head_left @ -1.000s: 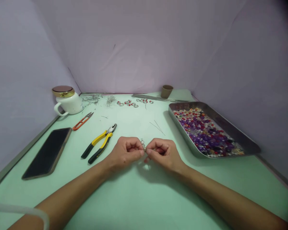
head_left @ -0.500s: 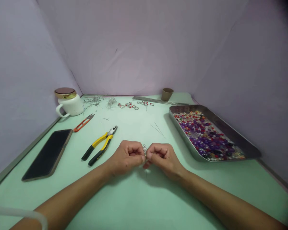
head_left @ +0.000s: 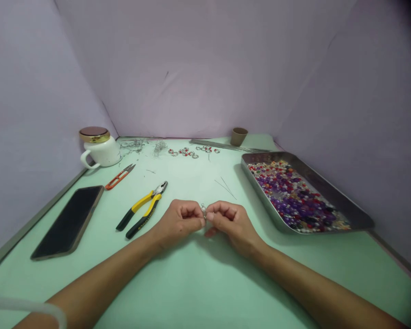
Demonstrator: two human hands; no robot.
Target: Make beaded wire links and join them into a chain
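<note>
Between my two hands is a small beaded wire piece [head_left: 203,209], with a pale bead and a tiny wire loop showing above the fingertips. Thumb and index finger of my left hand [head_left: 183,218] pinch it from the left. From the right, my right hand [head_left: 230,224] closes its thumb and index finger on the same piece. Its lower part is hidden by the fingers. Combination pliers [head_left: 145,208] with yellow and black handles lie left of my left hand. Two thin wires [head_left: 226,186] rest on the green table [head_left: 192,283] beyond my right hand.
At right stands a metal tray [head_left: 265,198] of mixed beads. Orange thread snips [head_left: 120,177], a phone [head_left: 68,221] and a lidded white mug [head_left: 102,151] are at left. Along the back are beaded wire rings [head_left: 184,152], wire scraps [head_left: 160,147], straight wires [head_left: 226,145] and a brown cup [head_left: 239,136].
Both hands have shifted slightly, and the beaded piece sits a little further left and higher. The wire end that hung below the fingers no longer shows.
</note>
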